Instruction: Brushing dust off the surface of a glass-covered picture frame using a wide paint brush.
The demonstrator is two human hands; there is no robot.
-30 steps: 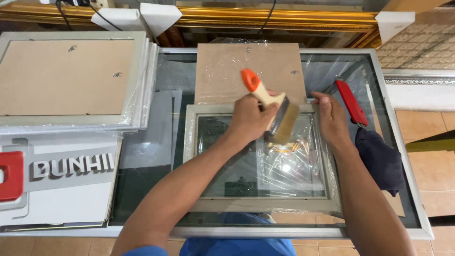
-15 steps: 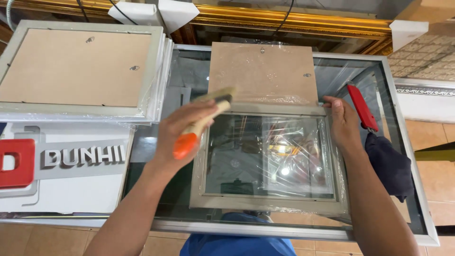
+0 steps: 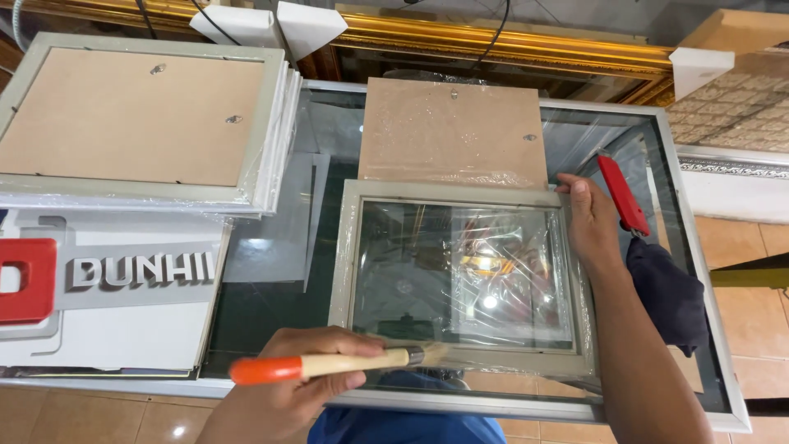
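A paintbrush with a pale wooden handle and an orange tip point(image 3: 329, 364) is gripped in the left hand point(image 3: 316, 370), whose fingers point(image 3: 345, 341) are curled together over the handle, the thumb underneath. The brush is held level, its orange end pointing away to the left of the fingers and its blurred bristles stretching to the right of them, laid on the near rail of a grey-green rectangular picture frame with a glass pane under clear plastic film point(image 3: 460, 275).

The right edge of this frame is held by the right hand point(image 3: 590, 222): the fingers point(image 3: 573, 187) are pressed close together along the rail near the far right corner, with the palm resting outside the frame. Whether the thumb is hooked beneath the rail cannot be told.

The frame is laid flat on a glass-topped table with a metal rim point(image 3: 699, 271). Beyond the fingertips of the right hand, a brown backing board wrapped in film point(image 3: 452, 131) is seen, touching the frame's far rail. Just right of the right hand's knuckles a red-handled tool point(image 3: 622, 193) and a dark blue cloth point(image 3: 670, 292) are lying. Well left of the left hand, a stack of frames turned back-side up point(image 3: 140, 119) is placed above a white signboard with a red block point(image 3: 99, 304).
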